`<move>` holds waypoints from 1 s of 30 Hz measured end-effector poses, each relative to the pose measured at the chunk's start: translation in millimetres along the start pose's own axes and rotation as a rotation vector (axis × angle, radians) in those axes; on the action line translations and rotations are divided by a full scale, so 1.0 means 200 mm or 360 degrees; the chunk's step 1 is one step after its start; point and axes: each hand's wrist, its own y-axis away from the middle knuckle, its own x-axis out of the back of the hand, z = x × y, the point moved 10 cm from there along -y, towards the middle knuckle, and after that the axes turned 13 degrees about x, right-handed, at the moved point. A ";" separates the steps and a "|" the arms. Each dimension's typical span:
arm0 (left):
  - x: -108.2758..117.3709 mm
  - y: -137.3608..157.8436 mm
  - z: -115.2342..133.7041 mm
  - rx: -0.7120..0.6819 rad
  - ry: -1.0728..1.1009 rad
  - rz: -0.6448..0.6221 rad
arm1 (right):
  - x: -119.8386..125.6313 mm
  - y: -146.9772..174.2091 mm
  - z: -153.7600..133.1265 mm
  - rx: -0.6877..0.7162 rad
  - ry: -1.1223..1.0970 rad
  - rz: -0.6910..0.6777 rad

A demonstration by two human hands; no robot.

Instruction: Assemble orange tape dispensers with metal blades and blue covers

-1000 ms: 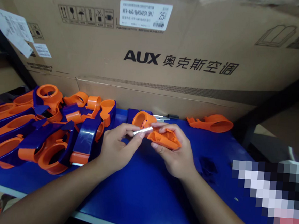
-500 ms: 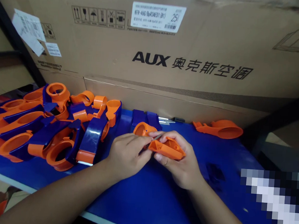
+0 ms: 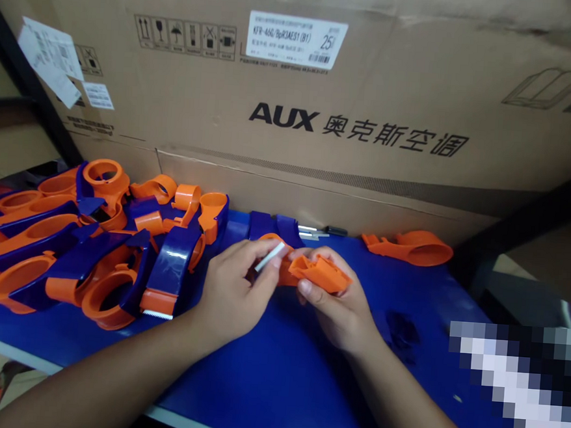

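Note:
My left hand [image 3: 231,292] pinches a thin pale metal strip [image 3: 269,257] between thumb and fingers, tilted up to the right. In my right hand [image 3: 344,316] is an orange plastic tape dispenser part [image 3: 323,274], its hollow end turned toward the left hand. The strip and the end I hold are apart. Behind my fingers, more orange plastic [image 3: 288,273] shows; my hands hide how it joins the held part. Assembled-looking orange and blue tape dispensers [image 3: 168,264], one with a toothed blade at its front edge, lie left of my left hand.
A large cardboard box [image 3: 215,98] walls off the back of the blue table [image 3: 274,376]. Blue plastic pieces [image 3: 261,225], metal strips [image 3: 313,233] and a black pen-like object [image 3: 336,231] lie before it. Another orange part [image 3: 410,247] and dark scraps [image 3: 401,333] are at right.
My left hand has drawn back left from the orange part, bringing the strip into clearer view. The orange part has turned slightly in my right hand. The whole view has shifted a little.

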 end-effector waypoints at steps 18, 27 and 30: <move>0.03 0.01 0.14 -0.0620 0.0052 -0.0062 | 0.02 -0.05 -0.21 0.0610 0.0862 -0.0101; 0.06 0.03 0.17 -0.0747 0.0026 0.0014 | 0.04 -0.02 -0.27 0.0810 0.1012 -0.0058; 0.06 0.04 0.19 -0.0780 0.0041 0.0006 | 0.03 -0.02 -0.29 0.0885 0.1060 -0.0060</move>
